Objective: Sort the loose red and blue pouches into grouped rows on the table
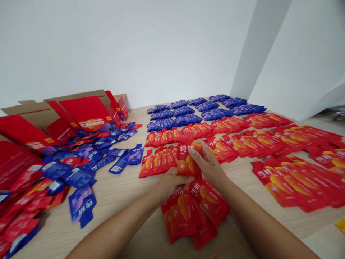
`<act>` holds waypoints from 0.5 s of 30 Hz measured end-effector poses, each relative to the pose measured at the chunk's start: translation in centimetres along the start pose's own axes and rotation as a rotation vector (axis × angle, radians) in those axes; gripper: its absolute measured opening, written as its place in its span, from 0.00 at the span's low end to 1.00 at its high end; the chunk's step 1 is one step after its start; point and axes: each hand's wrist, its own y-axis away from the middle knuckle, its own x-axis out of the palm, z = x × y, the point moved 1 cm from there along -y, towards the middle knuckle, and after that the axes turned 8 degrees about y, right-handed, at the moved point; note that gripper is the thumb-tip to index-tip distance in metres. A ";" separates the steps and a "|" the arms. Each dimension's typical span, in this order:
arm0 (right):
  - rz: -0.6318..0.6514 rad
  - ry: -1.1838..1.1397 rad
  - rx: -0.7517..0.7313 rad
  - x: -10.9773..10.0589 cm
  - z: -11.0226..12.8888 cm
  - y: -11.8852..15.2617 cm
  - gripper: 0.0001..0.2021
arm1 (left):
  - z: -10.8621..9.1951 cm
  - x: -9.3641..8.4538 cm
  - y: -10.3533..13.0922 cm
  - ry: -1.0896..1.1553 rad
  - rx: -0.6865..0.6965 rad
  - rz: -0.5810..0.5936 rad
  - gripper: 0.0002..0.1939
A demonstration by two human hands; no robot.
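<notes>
My left hand (172,182) pinches the lower edge of some red sachets (184,163) with orange fruit prints. On their right side, my right hand (206,158) grips the same sachets, thumb across the front. How many they hold between them I cannot tell. Below both hands, a loose fan of red sachets (183,216) lies on the wooden table (121,205). Just behind the hands, overlapping red sachets (159,162) form a row.
Open red boxes (86,111) stand at the back left, with mixed blue and red sachets (81,176) heaped before them. Blue sachet stacks (185,118) line the back. Red fanned groups (291,180) cover the right. A pale wall (167,46) rises behind.
</notes>
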 end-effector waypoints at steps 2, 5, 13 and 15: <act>-0.031 0.030 0.023 -0.1 -0.2 -0.3 0.13 | 0.6 0.5 0.2 0.006 -0.043 0.059 0.23; -0.027 0.064 0.023 -0.4 -0.9 -0.9 0.13 | 0.6 0.9 0.6 -0.054 -0.097 0.199 0.28; 0.555 0.484 0.067 -2.2 -2.1 -0.4 0.06 | -2.3 -9.0 -2.3 -0.485 -0.004 -0.205 0.31; 0.650 0.603 0.057 -2.2 -1.5 0.3 0.04 | -3.2 -13.7 -2.8 -0.549 0.048 -0.455 0.25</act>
